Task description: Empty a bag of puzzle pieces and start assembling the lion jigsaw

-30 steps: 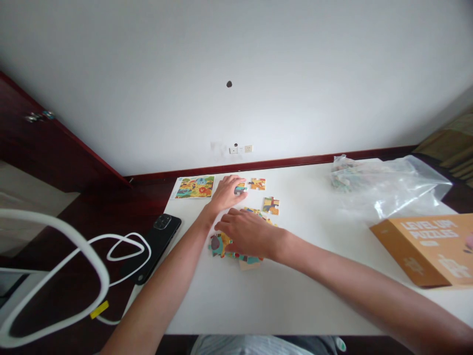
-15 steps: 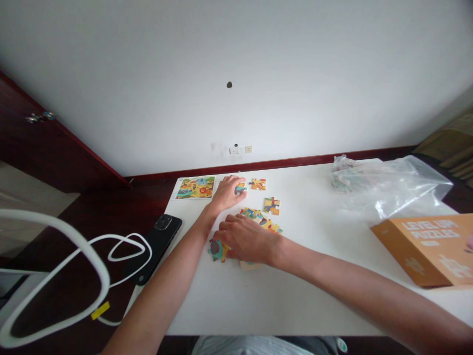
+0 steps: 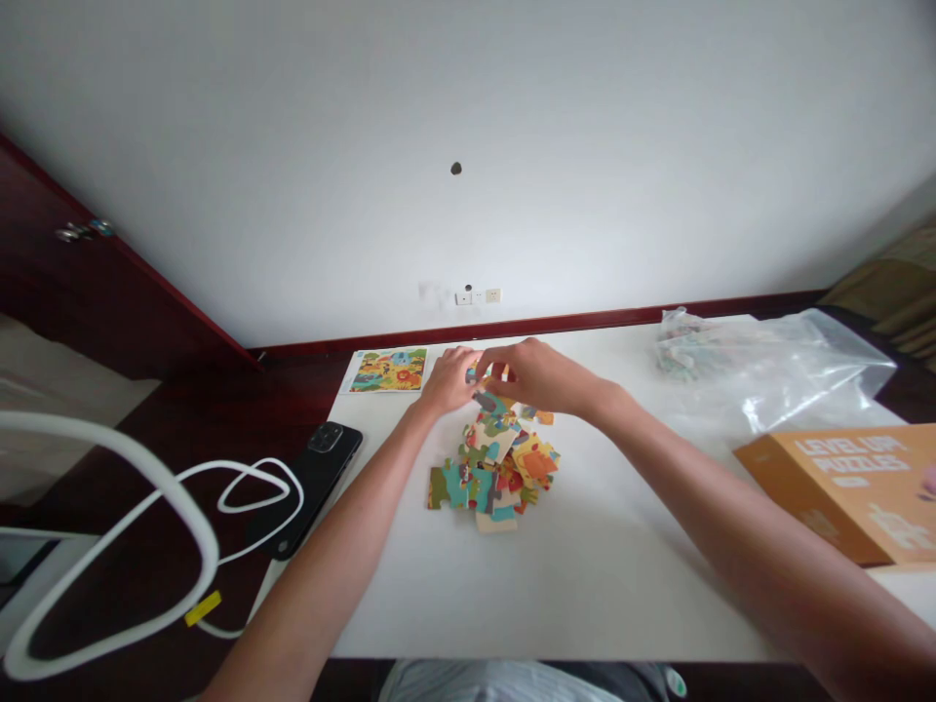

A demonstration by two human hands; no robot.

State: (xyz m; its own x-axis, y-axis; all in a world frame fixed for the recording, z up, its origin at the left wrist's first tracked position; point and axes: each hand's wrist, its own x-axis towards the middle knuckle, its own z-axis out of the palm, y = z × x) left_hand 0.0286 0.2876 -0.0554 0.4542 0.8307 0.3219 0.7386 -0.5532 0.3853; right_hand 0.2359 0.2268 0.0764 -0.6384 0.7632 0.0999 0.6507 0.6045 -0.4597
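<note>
My left hand [image 3: 450, 380] rests at the far side of the white table, thumb and fingers around a puzzle piece [image 3: 472, 372] that is partly covered. Just to its right, my right hand [image 3: 533, 375] pinches a teal and grey puzzle piece [image 3: 494, 403] just beside it. Nearer to me lies a heap of puzzle pieces [image 3: 497, 463], overlapping each other, some with their plain backs up. Another piece [image 3: 542, 416] shows in part under my right wrist. A printed picture card [image 3: 389, 371] with a lion and other animals lies left of my left hand.
An orange puzzle box [image 3: 855, 487] stands on the right of the table [image 3: 621, 585]. Behind it sits a clear plastic bag [image 3: 760, 366] with contents. At the left edge lie a black phone [image 3: 314, 487] and a looped white cable [image 3: 255, 468]. A wall rises behind.
My right hand has moved from the heap, away from me, up to my left hand, bringing the teal and grey puzzle piece. The heap is now uncovered. My left hand has hardly moved.
</note>
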